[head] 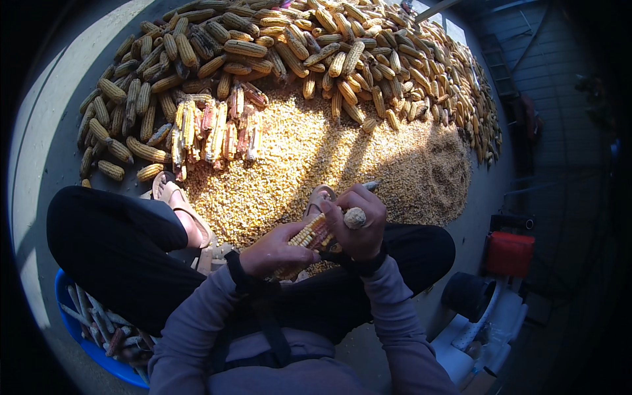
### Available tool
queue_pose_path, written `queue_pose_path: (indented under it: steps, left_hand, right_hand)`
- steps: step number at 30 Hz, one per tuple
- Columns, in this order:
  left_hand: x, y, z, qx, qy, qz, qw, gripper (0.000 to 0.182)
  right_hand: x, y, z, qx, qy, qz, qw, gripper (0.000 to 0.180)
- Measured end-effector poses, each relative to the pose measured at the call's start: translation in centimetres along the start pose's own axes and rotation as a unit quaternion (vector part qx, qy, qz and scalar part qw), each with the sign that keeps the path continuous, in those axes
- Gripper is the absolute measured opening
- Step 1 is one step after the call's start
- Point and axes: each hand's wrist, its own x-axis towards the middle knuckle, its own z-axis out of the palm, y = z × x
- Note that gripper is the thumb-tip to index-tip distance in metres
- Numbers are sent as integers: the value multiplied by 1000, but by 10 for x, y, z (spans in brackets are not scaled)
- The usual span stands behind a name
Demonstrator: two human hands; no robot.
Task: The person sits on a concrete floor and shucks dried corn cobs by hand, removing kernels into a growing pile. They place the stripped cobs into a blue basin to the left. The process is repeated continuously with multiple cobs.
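My left hand (pixel 274 249) grips a partly shelled ear of corn (pixel 306 236), tilted upward to the right. Yellow kernels cover one side of it, while a reddish strip of bare cob shows on the other. Wrapped in my right hand (pixel 369 236) is a bare corncob (pixel 354 217), its blunt end toward me and its other end poking out past the knuckles. My right thumb is close against the upper end of the ear; exact contact is hard to see. Below and beyond both hands spreads a bed of loose corn kernels (pixel 291 148).
Whole ears of corn (pixel 296 44) form a large heap at the back. Partly stripped ears (pixel 212 128) lie stacked at its front left. A blue tub (pixel 74 331) of bare cobs stands by my left leg. At right are a red object (pixel 510 254) and a dark cylindrical container (pixel 466 296).
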Motion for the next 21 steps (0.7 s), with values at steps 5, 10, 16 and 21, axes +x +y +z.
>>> queue_pose_path:
  steps: [5,10,16,21]
  left_hand:
    - [3,-5,9,68,57,48,995,47]
    - [1,6,3,23,62,-16,998,44]
    - [-11,16,-4,-110,8,-57,992,33]
    - [-5,5,-1,-86,-4,-34,996,42]
  right_hand:
    - [-3,10,3,44,-56,204,976,30]
    - [-6,12,-9,378,-67,266,885,44]
    - [-5,14,-4,228,-60,129,963,33]
    - [-6,11,-2,142,-26,106,984,21]
